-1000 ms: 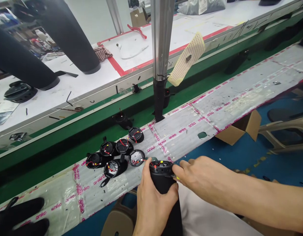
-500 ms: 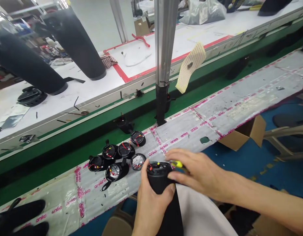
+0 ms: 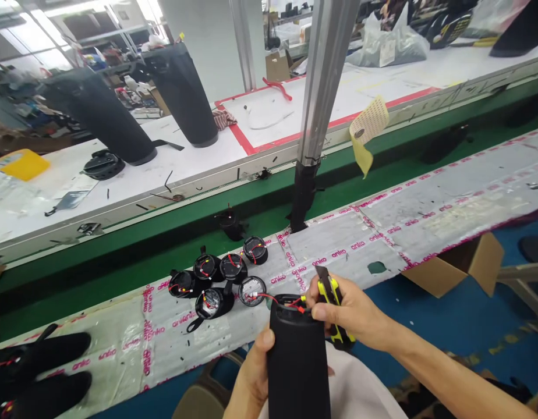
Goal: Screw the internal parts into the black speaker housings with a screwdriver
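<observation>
Steadying black tube in front of body, long axis up and away, left hand curled round its left side, right hand nearer its open end, clasping knife just right of red wires, blade up.

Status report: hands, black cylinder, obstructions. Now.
Left hand grips black cylinder. Right hand holds yellow-and-black cutter. Possible snag: red wires sticking out of cylinder.
</observation>
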### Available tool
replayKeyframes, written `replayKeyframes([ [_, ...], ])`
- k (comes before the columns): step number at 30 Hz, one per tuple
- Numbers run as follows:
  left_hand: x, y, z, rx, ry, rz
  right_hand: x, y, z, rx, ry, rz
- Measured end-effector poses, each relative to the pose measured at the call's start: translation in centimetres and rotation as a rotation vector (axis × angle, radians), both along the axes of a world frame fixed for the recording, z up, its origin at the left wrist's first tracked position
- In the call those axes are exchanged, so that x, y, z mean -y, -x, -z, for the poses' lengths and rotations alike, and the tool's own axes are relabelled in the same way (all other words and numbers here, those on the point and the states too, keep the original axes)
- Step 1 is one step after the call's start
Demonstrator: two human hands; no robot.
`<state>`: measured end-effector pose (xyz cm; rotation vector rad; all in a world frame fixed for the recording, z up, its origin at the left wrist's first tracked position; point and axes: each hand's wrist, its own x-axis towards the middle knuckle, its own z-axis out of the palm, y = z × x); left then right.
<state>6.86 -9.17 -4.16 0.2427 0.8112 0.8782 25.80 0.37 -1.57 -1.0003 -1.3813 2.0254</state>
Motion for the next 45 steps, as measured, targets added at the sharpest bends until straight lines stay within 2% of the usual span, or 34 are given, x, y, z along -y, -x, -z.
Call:
replayKeyframes([
  [2,-0.1,0.1,-0.9,-0.024,-0.022,-0.047,-0.1,-0.6,-1.1,0.236,-0.167,0.025],
  [4,-0.4,0.3,-1.8,-0.123,-0.056,-0.12,0.0,-1.5,-2.5,0.494,-0.425,0.054],
  [6,-0.6,0.1,-2.7,-0.273,-0.082,-0.159,0.5,-2.2,-3.7,0.66,-0.674,0.009],
  [9,-0.7,-0.4,-3.8,-0.468,-0.075,-0.182,1.4,-2.4,-4.5,0.77,-0.973,-0.205],
  [11,-0.7,-0.7,-4.2,-0.565,-0.075,-0.223,1.9,-2.1,-4.4,0.827,-1.112,-0.334],
  [16,-0.6,-0.8,-4.6,-0.723,-0.099,-0.226,2.1,-1.6,-3.9,0.898,-1.348,-0.449],
  [21,-0.7,-0.8,-4.9,-0.773,-0.113,-0.204,1.4,-1.7,-4.3,0.894,-1.444,-0.503],
  [29,-0.8,-0.7,-4.9,-0.777,-0.159,-0.156,0.8,-2.1,-4.3,0.956,-1.403,-0.604],
  [35,-0.3,-1.0,-4.6,-0.885,-0.148,-0.137,1.2,-1.9,-5.1,0.984,-1.438,-0.707],
  [42,-0.1,-1.3,-4.8,-0.977,-0.138,-0.105,1.0,-1.7,-5.1,0.996,-1.454,-0.726],
  [45,0.0,-1.4,-4.9,-0.953,-0.13,-0.109,0.8,-1.8,-4.9,0.971,-1.45,-0.727],
])
